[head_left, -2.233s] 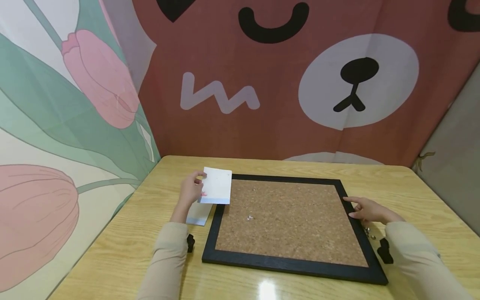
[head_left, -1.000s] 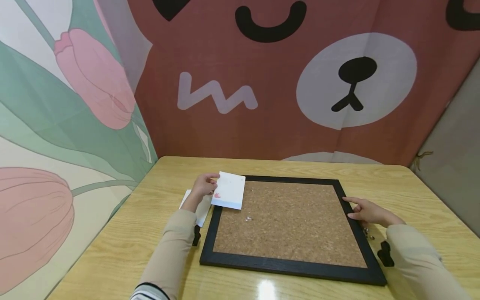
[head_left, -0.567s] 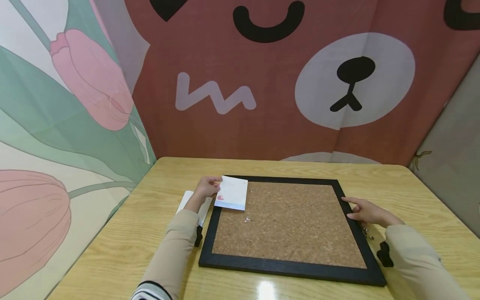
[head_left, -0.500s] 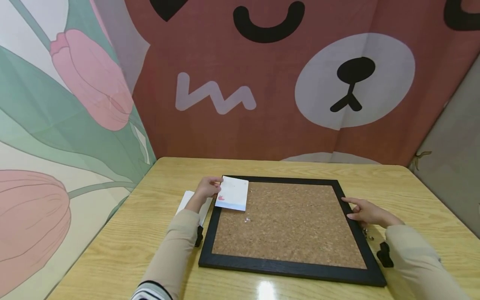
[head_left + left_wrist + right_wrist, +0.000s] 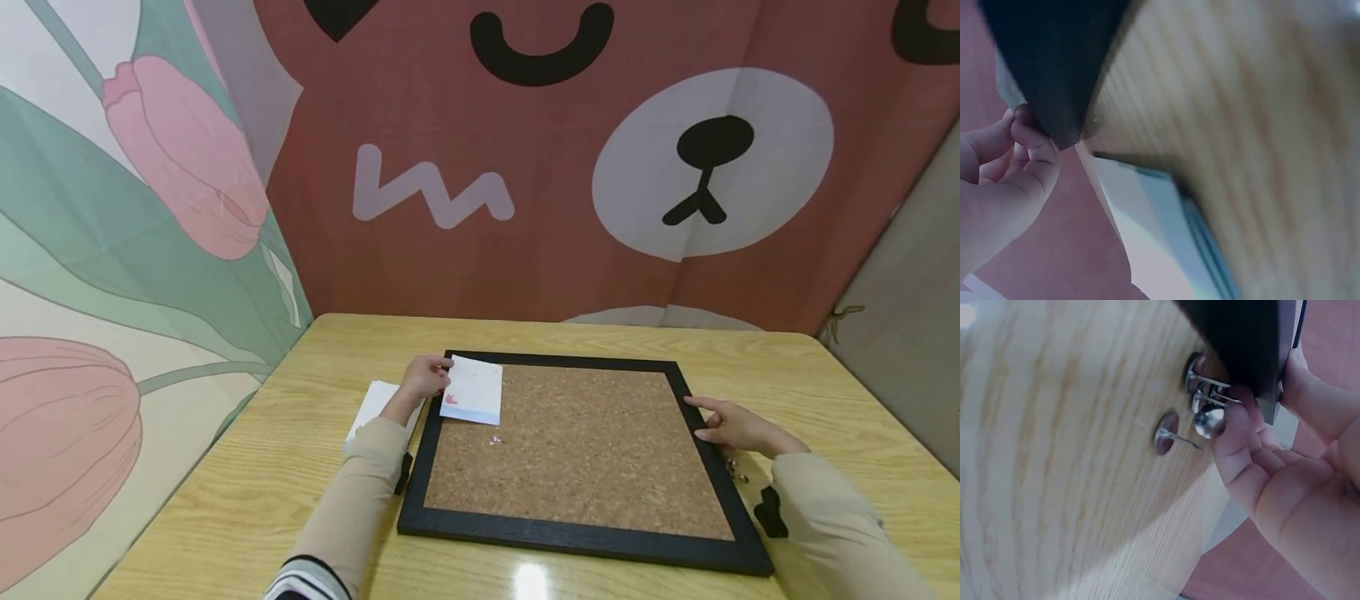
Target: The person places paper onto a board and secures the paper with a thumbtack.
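Observation:
My left hand pinches the left edge of a white note sheet with a small pink print and a blue lower band. The sheet covers the far left corner of a black-framed cork board. In the left wrist view, the fingertips of the left hand meet the sheet beside the frame. My right hand holds the board's right frame edge, thumb and index finger on it. In the right wrist view, several silver thumbtacks lie against the curled fingers of the right hand, partly hidden.
A stack of note sheets lies left of the board, partly behind the left forearm. Small shiny bits sit on the cork below the held sheet. The wooden table extends around the board, with a printed cloth behind it.
The left hand has carried the note sheet rightward from beside the board onto its far left corner, levelling it. The right hand stays at the frame.

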Demonstrator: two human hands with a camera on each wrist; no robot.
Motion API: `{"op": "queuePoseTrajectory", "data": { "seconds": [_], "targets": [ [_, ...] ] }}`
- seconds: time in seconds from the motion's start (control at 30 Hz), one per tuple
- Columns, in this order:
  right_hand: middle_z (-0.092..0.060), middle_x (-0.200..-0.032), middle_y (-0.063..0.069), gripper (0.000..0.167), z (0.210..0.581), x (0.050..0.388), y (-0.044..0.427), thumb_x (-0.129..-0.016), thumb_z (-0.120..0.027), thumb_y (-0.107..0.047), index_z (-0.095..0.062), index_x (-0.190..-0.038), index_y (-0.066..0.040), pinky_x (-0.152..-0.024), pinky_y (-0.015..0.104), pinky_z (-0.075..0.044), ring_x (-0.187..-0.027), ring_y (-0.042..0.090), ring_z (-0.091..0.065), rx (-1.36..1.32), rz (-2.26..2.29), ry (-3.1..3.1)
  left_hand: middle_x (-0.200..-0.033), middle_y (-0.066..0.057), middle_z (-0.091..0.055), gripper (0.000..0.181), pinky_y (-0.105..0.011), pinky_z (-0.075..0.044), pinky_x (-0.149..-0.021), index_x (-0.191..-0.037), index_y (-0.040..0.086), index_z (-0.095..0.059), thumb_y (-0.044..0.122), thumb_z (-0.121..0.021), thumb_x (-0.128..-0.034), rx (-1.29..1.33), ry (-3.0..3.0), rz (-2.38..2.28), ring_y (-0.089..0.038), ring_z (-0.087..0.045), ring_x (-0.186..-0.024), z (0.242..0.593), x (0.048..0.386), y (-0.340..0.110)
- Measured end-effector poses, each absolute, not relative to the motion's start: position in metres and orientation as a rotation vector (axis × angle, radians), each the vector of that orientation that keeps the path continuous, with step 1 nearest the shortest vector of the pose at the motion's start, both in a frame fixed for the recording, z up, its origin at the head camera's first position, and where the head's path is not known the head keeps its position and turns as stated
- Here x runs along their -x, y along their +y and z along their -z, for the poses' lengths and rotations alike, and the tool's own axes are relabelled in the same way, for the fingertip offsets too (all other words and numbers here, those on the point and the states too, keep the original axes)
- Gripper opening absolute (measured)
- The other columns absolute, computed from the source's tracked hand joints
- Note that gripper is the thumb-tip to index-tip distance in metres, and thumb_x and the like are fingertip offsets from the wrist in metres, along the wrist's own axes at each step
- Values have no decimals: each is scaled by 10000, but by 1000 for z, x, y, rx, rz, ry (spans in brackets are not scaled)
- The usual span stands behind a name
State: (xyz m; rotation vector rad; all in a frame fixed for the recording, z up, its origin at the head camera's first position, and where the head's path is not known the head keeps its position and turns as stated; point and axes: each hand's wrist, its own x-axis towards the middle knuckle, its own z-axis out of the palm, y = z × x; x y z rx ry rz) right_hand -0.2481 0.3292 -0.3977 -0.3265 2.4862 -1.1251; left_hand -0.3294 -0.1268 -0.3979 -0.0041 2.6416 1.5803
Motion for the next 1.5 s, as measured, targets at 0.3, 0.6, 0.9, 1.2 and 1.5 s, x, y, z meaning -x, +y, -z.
{"op": "queuePoseTrajectory", "data": {
  "seconds": [0.3, 0.6, 0.9, 1.2, 1.5],
  "targets": [
    [-299, -549, -24, 624, 399, 248, 333, -876, -530, -10, -140, -1329, 172, -448, 243, -308, -441, 84, -248, 332, 1143, 2475, -763, -87, -559, 313, -247, -433, -571, -1079, -38, -621, -68, -640, -768, -104, 2854, -1280, -191, -507, -704, 398, 331, -121],
    [-342, -563, -15, 653, 399, 247, 333, -879, -539, -37, -120, -1336, 168, -463, 249, -320, -452, 79, -274, 318, 1187, 2435, -772, -87, -535, 327, -257, -417, -576, -1085, -30, -623, -51, -658, -761, -185, 2923, -1105, -191, -472, -707, 397, 330, -118],
    [-337, -566, -15, 651, 399, 248, 333, -882, -535, -40, -118, -1335, 171, -452, 239, -309, -453, 80, -264, 334, 1186, 2436, -780, -81, -540, 340, -266, -425, -589, -1096, -14, -620, -21, -674, -760, -256, 2936, -1014, -191, -480, -710, 398, 331, -113],
    [-332, -566, -17, 641, 399, 247, 332, -882, -534, -35, -127, -1331, 173, -451, 235, -308, -456, 82, -270, 345, 1172, 2446, -896, -125, -613, 361, -344, -447, -777, -1082, 4, -633, 6, -711, -730, -319, 3041, -807, -233, -539, -829, 398, 327, -107],
    [-323, -554, -19, 639, 398, 249, 332, -878, -532, -22, -127, -1333, 171, -449, 234, -307, -444, 79, -260, 340, 1155, 2459, -1031, -151, -590, 377, -393, -422, -848, -1080, 25, -641, 69, -741, -720, -271, 3078, -670, -298, -495, -1032, 395, 325, -103]
  ]
}}
